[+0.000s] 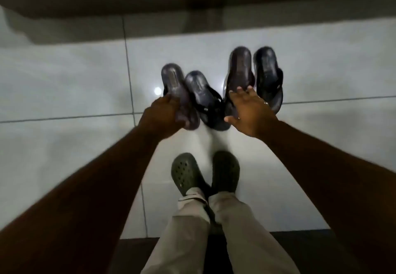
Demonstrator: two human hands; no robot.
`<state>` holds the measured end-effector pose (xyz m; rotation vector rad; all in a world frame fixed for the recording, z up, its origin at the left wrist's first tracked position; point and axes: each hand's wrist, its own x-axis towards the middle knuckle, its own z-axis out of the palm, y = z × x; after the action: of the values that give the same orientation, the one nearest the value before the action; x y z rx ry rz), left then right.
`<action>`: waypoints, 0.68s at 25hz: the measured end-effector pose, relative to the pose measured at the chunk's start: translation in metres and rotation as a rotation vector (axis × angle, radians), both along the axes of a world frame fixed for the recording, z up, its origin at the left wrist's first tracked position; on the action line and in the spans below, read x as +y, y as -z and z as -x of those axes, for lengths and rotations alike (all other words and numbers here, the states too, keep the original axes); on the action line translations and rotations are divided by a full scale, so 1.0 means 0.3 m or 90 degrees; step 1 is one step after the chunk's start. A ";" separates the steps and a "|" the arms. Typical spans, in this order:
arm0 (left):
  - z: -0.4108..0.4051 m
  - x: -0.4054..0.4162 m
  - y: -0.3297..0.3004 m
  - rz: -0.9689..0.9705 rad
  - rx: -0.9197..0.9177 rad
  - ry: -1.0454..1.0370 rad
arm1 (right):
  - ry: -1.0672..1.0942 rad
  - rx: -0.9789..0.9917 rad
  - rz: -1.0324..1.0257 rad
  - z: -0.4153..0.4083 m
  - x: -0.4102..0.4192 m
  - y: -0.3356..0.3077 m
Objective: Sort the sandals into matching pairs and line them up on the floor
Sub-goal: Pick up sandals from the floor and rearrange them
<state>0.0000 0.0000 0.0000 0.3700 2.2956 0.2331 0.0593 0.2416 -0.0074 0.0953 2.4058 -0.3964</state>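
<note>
Four dark sandals are seen on the floor (64, 85), laid roughly in a row ahead of the person. The leftmost sandal (179, 94) is sole-up and is gripped at its near end by the left hand (165, 115), fingers curled around it. Just beside it lies a second sandal (205, 100), strap side up and angled. The third sandal (239, 74), sole-up, is touched by the right hand (250, 113), fingers spread and flat upon it, not closed. The fourth sandal (269, 76) lies strap-up, close alongside.

Step judged in hand: pairing and straightening. The two sole-up sandals look alike, as do the two strap-up ones; blur prevents certainty. Next move is judged to require turning over the inverted sandals and regrouping like with like.

Floor: pale glossy tiles, dark grout lines, one lamp reflection. Room dim; a dark band is noted along the far edge.
</note>
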 end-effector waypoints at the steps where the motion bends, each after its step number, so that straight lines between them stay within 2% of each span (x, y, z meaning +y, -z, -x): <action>1: -0.002 0.003 0.121 -0.004 -0.008 0.006 | -0.033 -0.009 0.004 -0.017 -0.030 0.124; 4: 0.009 0.004 0.434 0.009 0.003 0.019 | -0.114 -0.032 -0.013 -0.037 -0.111 0.440; 7: -0.013 0.018 0.618 -0.011 0.031 0.077 | -0.181 -0.006 -0.073 -0.024 -0.138 0.607; 11: -0.051 -0.059 0.690 -0.059 0.136 0.008 | -0.185 -0.001 -0.119 0.062 -0.149 0.685; 14: -0.082 -0.217 0.683 0.016 0.116 -0.088 | -0.145 -0.017 -0.130 0.185 -0.180 0.705; 17: -0.047 -0.393 0.660 0.094 0.082 -0.128 | -0.140 -0.001 -0.137 0.286 -0.291 0.729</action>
<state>0.0141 -0.1179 -0.1981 0.0804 2.4616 0.1411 -0.0266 0.1544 -0.2261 -0.0733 2.4179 -0.0355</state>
